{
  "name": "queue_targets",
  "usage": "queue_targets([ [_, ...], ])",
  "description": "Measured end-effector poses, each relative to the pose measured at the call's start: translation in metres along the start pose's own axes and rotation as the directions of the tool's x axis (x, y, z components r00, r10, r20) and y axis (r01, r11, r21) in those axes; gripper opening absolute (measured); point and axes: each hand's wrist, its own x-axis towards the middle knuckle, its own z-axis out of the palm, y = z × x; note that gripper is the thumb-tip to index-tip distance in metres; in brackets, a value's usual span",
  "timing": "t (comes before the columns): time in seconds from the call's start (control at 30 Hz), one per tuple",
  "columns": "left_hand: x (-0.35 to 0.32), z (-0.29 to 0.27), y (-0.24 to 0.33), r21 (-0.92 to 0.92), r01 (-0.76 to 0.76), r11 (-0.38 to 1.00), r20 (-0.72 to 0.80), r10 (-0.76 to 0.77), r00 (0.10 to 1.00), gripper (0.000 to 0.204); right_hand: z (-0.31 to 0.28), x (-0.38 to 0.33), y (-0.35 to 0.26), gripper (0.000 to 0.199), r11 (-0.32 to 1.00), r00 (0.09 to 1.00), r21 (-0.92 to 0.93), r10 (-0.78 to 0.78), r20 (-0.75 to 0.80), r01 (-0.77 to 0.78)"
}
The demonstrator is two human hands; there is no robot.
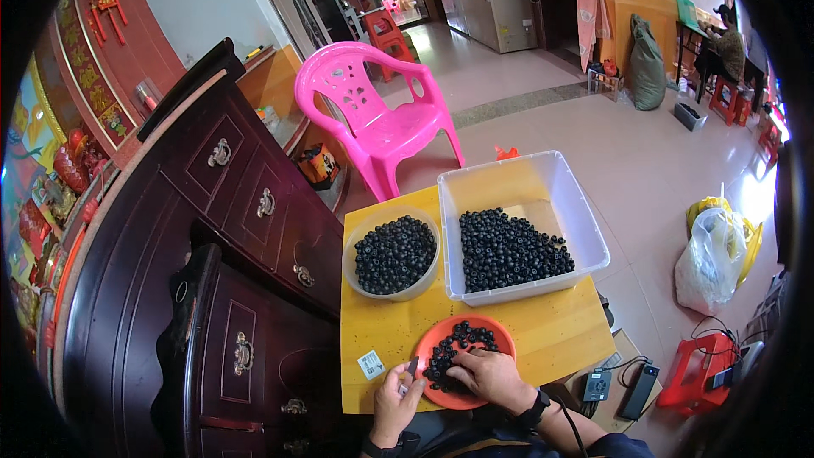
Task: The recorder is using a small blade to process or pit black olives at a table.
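Observation:
My left hand (397, 396) is closed around a small tool with a dark, blade-like tip (413, 365), at the left rim of an orange-red plate (506, 341). Small round black bead-like pieces (458, 335) lie scattered in that plate. Over its right side reaches my right hand (494, 376), fingers curled down together among the pieces; what they pinch is hidden. Behind the plate stand a round clear tub (348, 276) heaped with the same black pieces (395, 254) and a large clear plastic box (585, 233) partly filled with them (513, 248).
Everything rests on a yellow tabletop (551, 331) with a small white label (370, 364). A dark wooden cabinet (246, 288) borders the left. Beyond stands a pink chair (390, 123); at right are a red stool (699, 373), a plastic bag (710, 263) and black power adapters (638, 390).

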Motion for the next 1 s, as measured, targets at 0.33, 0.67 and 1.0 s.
queue_targets([
  [0.33,-0.035,-0.009,0.031,-0.139,-0.005,0.990,0.080,0.017,0.997,0.035,0.013,-0.030,0.003,0.029,-0.328,0.835,0.832,0.180,0.519,-0.447],
  [0.67,-0.095,-0.013,0.064,-0.336,-0.098,0.937,0.089,0.135,0.987,0.032,0.043,-0.057,-0.044,0.025,-0.786,0.791,0.540,0.110,0.601,-0.301],
  [1.0,-0.123,-0.035,0.037,0.075,-0.394,0.916,0.089,0.388,0.917,0.027,0.061,-0.089,-0.085,0.021,-0.736,0.783,0.594,0.142,0.606,-0.326],
])
